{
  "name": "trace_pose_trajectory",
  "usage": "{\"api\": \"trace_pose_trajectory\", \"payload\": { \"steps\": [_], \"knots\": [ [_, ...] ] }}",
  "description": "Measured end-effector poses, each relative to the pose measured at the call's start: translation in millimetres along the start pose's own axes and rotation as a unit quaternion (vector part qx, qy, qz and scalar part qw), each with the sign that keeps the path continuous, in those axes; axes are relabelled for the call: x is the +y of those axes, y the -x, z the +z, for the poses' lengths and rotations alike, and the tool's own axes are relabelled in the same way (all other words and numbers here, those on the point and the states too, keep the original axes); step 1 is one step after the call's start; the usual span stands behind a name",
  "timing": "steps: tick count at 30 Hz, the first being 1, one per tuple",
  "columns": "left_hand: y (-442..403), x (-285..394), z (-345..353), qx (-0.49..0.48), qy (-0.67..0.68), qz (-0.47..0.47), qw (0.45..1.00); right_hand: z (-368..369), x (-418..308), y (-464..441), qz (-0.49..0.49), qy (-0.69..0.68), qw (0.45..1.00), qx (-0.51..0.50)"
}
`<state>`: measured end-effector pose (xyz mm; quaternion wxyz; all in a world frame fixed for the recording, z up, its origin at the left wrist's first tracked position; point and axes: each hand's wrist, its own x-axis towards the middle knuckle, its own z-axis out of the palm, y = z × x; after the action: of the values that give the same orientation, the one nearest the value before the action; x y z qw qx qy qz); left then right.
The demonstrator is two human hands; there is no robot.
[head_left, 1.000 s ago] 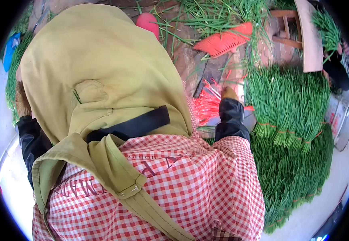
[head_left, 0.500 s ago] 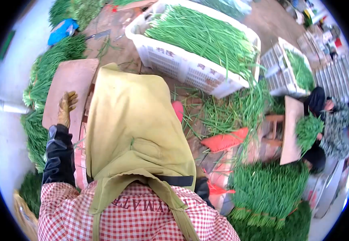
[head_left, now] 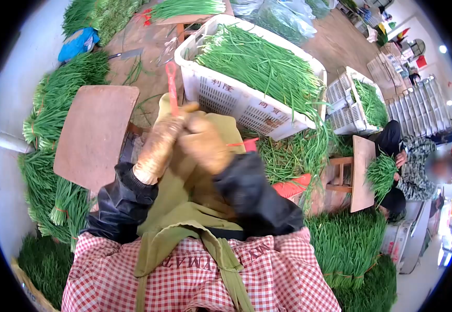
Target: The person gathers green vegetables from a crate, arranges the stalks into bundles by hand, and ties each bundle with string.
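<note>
My left hand (head_left: 159, 145) and my right hand (head_left: 204, 143), both in stained gloves, meet above my olive apron (head_left: 169, 205). A red plastic strip (head_left: 171, 86) with a looped top stands up from between them. My left fingers are closed around its lower part. My right hand is curled against the left and blurred by motion; a thin red strand sticks out on its right side. Left of my lap is a bare brown board (head_left: 96, 138). Ahead stands a white crate (head_left: 247, 99) filled with green chives (head_left: 262, 65).
Bundled chives (head_left: 62, 99) line the left wall, and more bundles (head_left: 345, 244) stand at lower right. A knife (head_left: 126, 54) lies on the floor ahead. Loose stalks (head_left: 288, 156) cover the floor beside a red bag (head_left: 292, 186). At right, a person (head_left: 416, 166) holds greens over another board (head_left: 363, 174).
My left hand has left the brown board and moved right, over my lap. My right hand has come into view beside it, and the red strip now shows between them.
</note>
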<state>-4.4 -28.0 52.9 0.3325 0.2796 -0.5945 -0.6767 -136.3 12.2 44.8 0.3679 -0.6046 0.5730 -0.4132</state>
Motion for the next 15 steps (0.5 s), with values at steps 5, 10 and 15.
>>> {"api": "trace_pose_trajectory", "payload": {
  "steps": [5, 10, 15],
  "knots": [
    [3, -18, -122, 0.07, 0.116, -0.046, 0.99, -10, 3, -47, -0.034, 0.082, 0.996, -0.009],
    [50, -75, -292, 0.238, 0.029, -0.216, 0.946, -162, 131, -137, 0.073, 0.363, 0.9, 0.231],
    [113, -78, -371, 0.382, -0.273, -0.316, 0.825, -262, 227, -190, 0.346, 0.431, 0.764, 0.333]
  ]
}}
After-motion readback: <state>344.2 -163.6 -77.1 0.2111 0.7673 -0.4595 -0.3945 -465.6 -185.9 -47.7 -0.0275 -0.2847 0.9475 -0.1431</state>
